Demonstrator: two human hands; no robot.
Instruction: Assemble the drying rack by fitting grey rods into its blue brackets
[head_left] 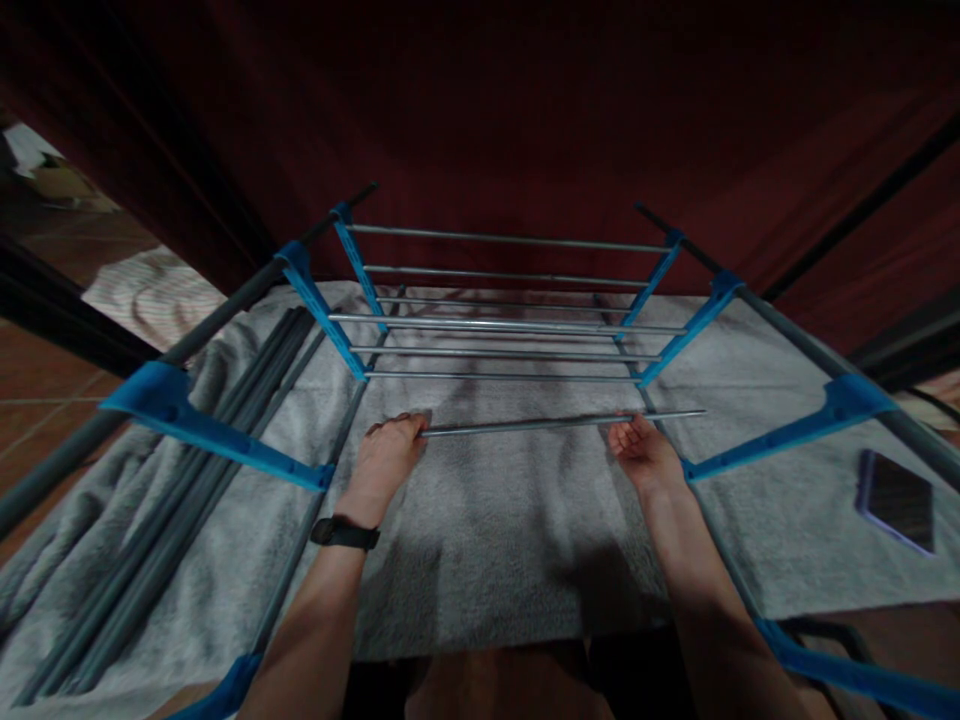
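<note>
A thin grey metal rod (pixel 525 425) lies level between my two hands, inside a rack frame. My left hand (pixel 391 450), with a dark watch at the wrist, is closed on the rod's left end. Near the other end, my right hand (pixel 637 448) has curled fingers holding the rod, whose tip sticks out past them to the right. Closest to the hands are two blue plastic brackets, a left one (pixel 217 430) and a right one (pixel 787 435). Beyond them, several rods (pixel 517 325) span the farther blue brackets (pixel 322 310).
Several loose grey tubes (pixel 187 490) lie on the left of a grey towel (pixel 487 540). On the towel's right side rests a phone (pixel 896 500). A dark red curtain (pixel 487 120) hangs behind the rack. More blue brackets (pixel 847 670) stand near my body.
</note>
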